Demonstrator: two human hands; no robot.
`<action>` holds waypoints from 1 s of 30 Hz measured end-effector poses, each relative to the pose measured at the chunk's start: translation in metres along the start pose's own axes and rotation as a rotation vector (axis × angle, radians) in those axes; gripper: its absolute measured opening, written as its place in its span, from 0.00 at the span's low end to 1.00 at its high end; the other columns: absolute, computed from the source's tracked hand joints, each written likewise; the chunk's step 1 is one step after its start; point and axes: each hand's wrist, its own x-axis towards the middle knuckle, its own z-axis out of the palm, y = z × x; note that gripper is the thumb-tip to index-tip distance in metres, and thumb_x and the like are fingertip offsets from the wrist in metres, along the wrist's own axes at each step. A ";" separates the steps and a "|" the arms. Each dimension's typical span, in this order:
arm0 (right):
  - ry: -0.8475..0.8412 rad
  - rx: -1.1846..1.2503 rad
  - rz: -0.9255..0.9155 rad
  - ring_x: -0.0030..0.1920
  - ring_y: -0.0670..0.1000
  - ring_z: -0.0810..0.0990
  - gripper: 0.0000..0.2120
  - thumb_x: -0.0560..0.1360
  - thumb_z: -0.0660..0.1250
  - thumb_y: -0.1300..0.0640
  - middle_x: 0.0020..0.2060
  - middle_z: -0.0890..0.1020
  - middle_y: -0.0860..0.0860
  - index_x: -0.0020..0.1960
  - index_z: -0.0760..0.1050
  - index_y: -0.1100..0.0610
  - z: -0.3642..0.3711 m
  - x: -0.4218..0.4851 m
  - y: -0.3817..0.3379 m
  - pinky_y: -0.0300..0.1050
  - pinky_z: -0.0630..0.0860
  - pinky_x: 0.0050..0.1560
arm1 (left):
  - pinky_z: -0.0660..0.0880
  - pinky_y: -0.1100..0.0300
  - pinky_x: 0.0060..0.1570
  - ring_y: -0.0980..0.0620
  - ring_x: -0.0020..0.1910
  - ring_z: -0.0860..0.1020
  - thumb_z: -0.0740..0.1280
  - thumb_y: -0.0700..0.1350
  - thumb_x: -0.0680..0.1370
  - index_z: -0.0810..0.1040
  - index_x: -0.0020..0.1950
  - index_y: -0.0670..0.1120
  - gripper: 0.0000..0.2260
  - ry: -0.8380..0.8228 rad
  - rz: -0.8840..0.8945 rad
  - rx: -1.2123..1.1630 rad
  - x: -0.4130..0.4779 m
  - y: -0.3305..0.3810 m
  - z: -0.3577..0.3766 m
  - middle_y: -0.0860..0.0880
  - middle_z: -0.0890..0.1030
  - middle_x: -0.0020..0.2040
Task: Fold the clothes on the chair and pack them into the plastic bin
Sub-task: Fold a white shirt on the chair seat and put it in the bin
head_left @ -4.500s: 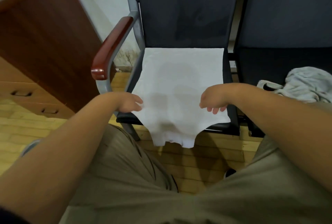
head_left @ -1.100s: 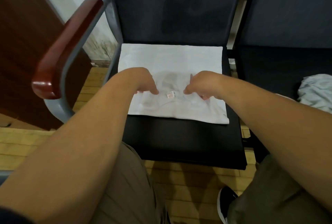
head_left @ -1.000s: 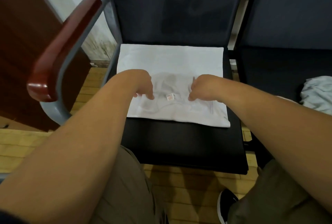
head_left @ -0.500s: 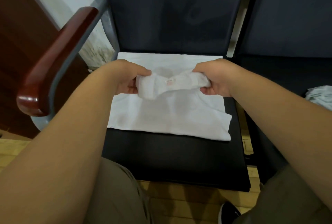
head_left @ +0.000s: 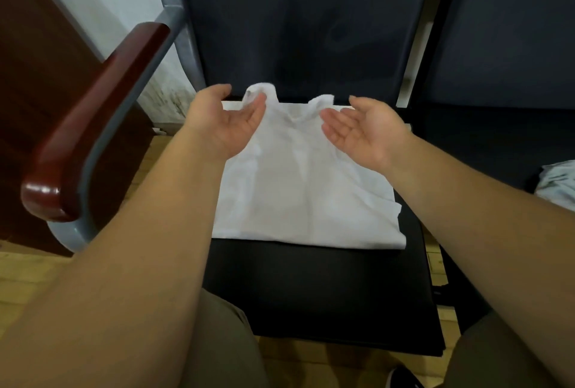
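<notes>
My left hand (head_left: 224, 126) and right hand (head_left: 364, 132) are palm up, fingers (head_left: 253, 110) straight and apart. The white shirt (head_left: 305, 194) lies on the black chair seat (head_left: 311, 294), its far edge resting on my fingers.

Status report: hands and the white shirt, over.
Open, palms up: left hand, right hand. On chair seat: white shirt, far edge lifted. Nothing blocking; bin out of view.

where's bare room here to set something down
Free: front strip of the black seat, in front of the white shirt; neighbouring seat, left of the grey garment. Crowded: seat's back, under shirt, left hand and right hand.
</notes>
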 end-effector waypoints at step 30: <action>0.033 -2.273 0.078 0.40 0.51 0.75 0.10 0.81 0.65 0.51 0.44 0.77 0.52 0.46 0.73 0.57 -0.037 -0.049 0.008 0.42 0.69 0.34 | 0.77 0.44 0.65 0.43 0.58 0.78 0.66 0.52 0.78 0.77 0.65 0.45 0.18 0.284 0.035 2.447 -0.017 0.038 -0.101 0.46 0.79 0.59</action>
